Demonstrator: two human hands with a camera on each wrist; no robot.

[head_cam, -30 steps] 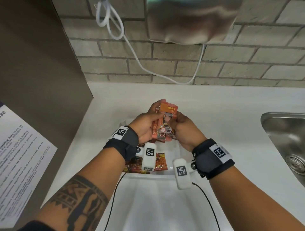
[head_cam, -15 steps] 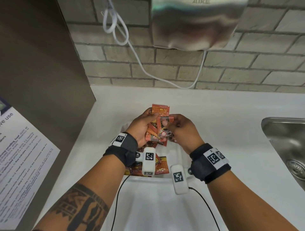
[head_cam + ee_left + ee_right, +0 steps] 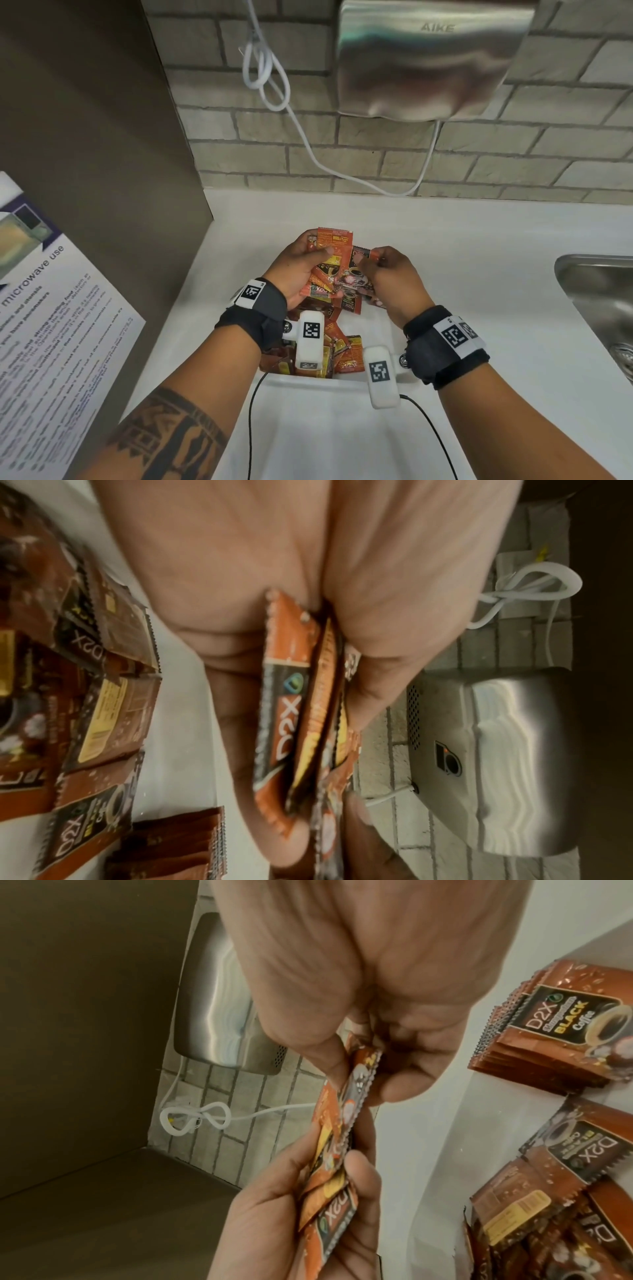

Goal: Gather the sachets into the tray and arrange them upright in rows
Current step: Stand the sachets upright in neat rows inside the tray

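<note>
Orange and brown sachets (image 3: 334,263) are held as a small bundle above the white tray (image 3: 308,380), between the two hands. The left hand (image 3: 298,265) grasps the bundle from the left side: in the left wrist view its thumb presses the packets against the curled fingers (image 3: 236,723), and the packets stand on edge, one against the other. The right hand (image 3: 390,277) pinches the right edge of one sachet at the near side of the bundle; in the right wrist view the thumb and the forefinger close on the top edge of this packet. So both grips are closed on sachets, and the bundle lies between them, touching both.

More sachets (image 3: 342,353) lie loose and mixed in the near part of the tray, under the left wrist. In the right wrist view a neat stack of sachets (image 3: 561,1031) lies apart from the loose ones.

The tray stands on a white surface (image 3: 462,240). At the far side there is a brick wall with a metal hand dryer (image 3: 431,58) and a white cable (image 3: 267,75). A steel sink (image 3: 599,294) is at the right.
</note>
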